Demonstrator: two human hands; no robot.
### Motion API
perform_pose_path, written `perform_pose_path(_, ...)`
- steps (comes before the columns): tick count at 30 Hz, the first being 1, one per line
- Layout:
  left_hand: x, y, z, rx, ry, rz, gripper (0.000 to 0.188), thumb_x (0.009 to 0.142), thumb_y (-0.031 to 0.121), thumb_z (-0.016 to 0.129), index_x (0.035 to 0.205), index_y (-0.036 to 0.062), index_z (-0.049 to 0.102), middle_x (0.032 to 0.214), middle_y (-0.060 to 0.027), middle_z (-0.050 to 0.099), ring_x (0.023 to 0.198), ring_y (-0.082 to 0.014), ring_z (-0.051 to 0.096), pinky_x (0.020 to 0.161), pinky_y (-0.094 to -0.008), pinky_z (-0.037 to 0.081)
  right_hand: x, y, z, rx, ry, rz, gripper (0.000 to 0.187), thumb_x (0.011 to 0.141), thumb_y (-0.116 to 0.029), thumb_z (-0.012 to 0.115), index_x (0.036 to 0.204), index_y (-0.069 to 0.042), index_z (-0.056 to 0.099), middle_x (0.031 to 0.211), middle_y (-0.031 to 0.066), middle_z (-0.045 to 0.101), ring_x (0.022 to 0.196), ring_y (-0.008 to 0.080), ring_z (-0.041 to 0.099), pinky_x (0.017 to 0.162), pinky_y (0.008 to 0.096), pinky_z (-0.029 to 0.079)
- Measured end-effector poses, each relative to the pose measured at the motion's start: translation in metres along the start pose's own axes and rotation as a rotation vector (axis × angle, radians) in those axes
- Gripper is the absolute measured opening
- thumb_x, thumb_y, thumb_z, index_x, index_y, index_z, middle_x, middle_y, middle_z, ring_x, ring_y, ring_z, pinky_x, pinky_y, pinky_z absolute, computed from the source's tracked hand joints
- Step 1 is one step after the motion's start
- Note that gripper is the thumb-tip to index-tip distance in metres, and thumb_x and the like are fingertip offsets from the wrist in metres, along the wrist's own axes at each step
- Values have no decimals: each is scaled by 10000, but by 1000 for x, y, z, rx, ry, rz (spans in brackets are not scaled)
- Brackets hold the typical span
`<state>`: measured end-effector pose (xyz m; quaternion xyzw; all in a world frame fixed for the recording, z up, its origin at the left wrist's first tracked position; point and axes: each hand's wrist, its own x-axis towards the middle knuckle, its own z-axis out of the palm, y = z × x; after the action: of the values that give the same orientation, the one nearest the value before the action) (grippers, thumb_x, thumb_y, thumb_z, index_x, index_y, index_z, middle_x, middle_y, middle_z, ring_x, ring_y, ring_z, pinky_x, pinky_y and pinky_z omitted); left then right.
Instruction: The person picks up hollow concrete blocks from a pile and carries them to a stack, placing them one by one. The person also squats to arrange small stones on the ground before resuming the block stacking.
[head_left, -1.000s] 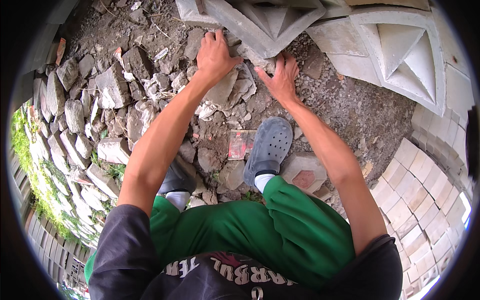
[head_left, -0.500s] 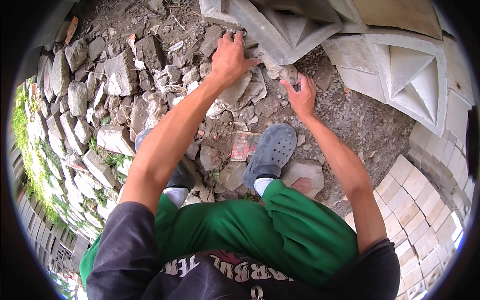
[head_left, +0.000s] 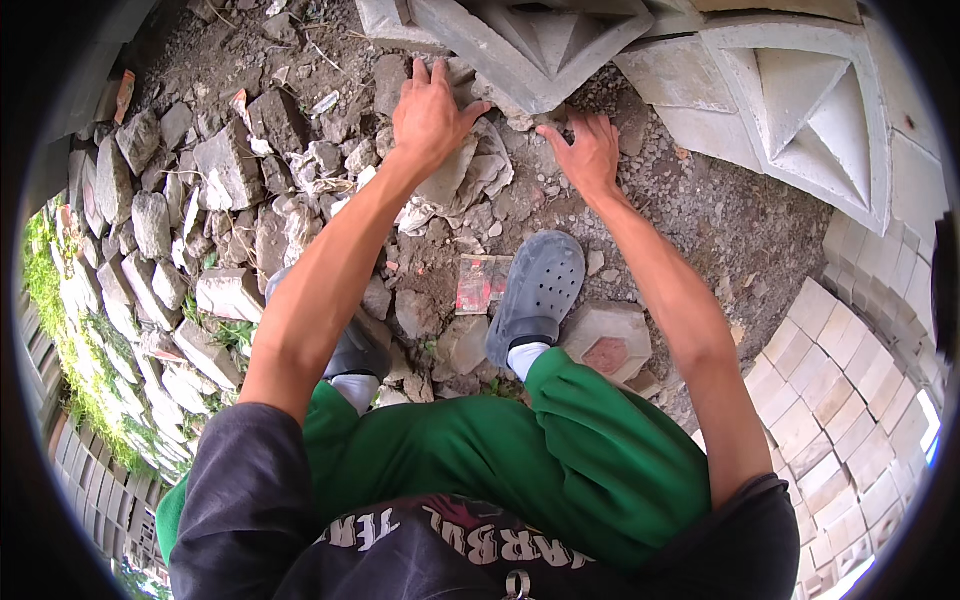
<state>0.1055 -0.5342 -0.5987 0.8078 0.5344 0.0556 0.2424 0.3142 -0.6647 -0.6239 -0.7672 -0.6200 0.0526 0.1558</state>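
My left hand [head_left: 430, 118] is spread palm down over the rubble, fingers reaching forward and thumb out to the right. Its thumb and fingers lie around a pale, dirt-coated stone [head_left: 500, 98]. This stone sits at the lower edge of a grey concrete block [head_left: 560, 85] with a pyramid-shaped recess. To the right, my right hand [head_left: 588, 152] rests near the block's front corner. Its thumb points left toward the stone, apart from the fingers, whose tips touch or hover just over the gravel. Crumpled pale sheeting [head_left: 487, 165] lies between my hands.
Broken stones [head_left: 228, 165] are heaped on the left, with green plants [head_left: 60, 330] beyond. Another recessed concrete block [head_left: 815, 120] stands at the right, near stacked pale blocks [head_left: 835, 400]. A hexagonal paver [head_left: 625, 325] lies beside my grey clog [head_left: 545, 280].
My right hand has shifted forward and slightly right of the stone, its fingers straighter. My left hand stays close to the same spot. The whole view has shifted somewhat.
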Motion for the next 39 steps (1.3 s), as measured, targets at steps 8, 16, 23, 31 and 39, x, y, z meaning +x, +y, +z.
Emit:
perform_pose_path(8,6,-3,-6,52,-38,95,744,784,472,730,1311,-6,509,1281,-238,542,1007,-376,630,816,-434,541,-1,12,-14,65,-131,52,555,748,-457,782,1042,-6,647,923,134,632,898,312,594,793,413,470)
perform_pose_path(16,3,-2,-10,52,-9,101,615,793,427,725,1243,40,560,1205,-222,596,904,-343,677,735,-445,557,16,2,-9,87,-92,-21,650,709,-499,787,1074,11,617,996,166,631,980,359,584,857,446,460)
perform_pose_path(23,4,-1,-7,63,-66,76,587,816,350,710,1298,69,526,1264,-239,570,919,-345,680,754,-445,558,8,-6,-18,-116,-157,-68,659,761,-556,726,1125,-16,625,1053,142,633,1005,315,572,827,431,431)
perform_pose_path(31,-7,1,-11,-138,-36,-71,731,789,359,710,1408,75,446,1426,-258,432,1021,-387,643,899,-452,511,6,-3,-21,10,-111,-53,639,778,-495,732,1171,-7,609,1050,164,615,1017,327,566,877,430,428)
perform_pose_path(39,-10,6,-17,-175,-158,-111,684,824,352,678,1406,76,447,1399,-244,472,1000,-389,647,885,-462,508,10,7,-13,163,-144,-143,481,854,-376,697,1119,21,638,1011,209,627,971,380,584,866,453,454)
